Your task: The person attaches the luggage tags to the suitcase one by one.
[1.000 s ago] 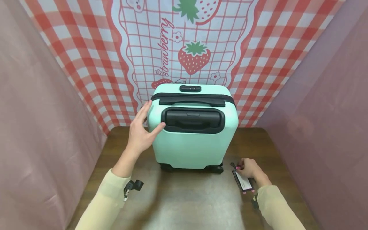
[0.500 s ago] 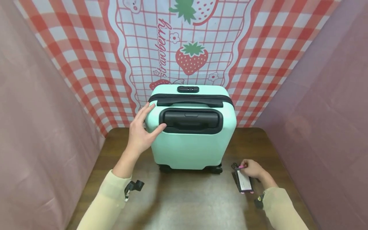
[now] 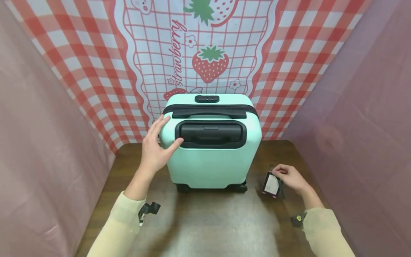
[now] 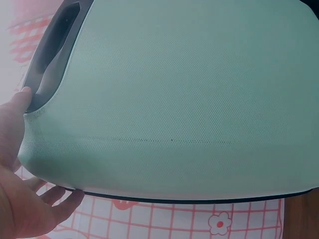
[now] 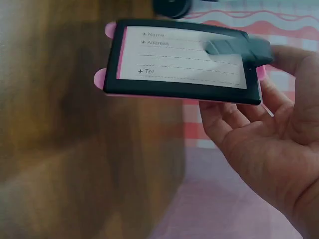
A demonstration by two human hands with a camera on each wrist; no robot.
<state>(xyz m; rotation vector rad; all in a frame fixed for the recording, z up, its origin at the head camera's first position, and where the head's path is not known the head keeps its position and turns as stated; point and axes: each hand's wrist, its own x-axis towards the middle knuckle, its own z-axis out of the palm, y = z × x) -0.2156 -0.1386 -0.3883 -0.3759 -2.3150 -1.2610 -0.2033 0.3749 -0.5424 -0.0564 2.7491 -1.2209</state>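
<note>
A mint-green suitcase stands upright on the table, its black handle recess facing up and toward me. My left hand grips its upper left corner, the thumb by the recess and the fingers around the side. In the left wrist view that thumb touches the recess edge. Beside the suitcase on the right, my right hand pinches a luggage tag by one end and holds it above the table. The tag has a dark frame, pink knobs and a white card with name, address and tel lines. A dark strap crosses the card's end.
The brown wooden table extends in front of the suitcase. A red-and-white checked strawberry cloth hangs behind it. Pink curtains hang to either side. One dark suitcase wheel shows near the right hand.
My right hand has lifted the luggage tag off the table and moved it back and slightly right. My left hand keeps its grip on the suitcase corner; the whole view has shifted slightly.
</note>
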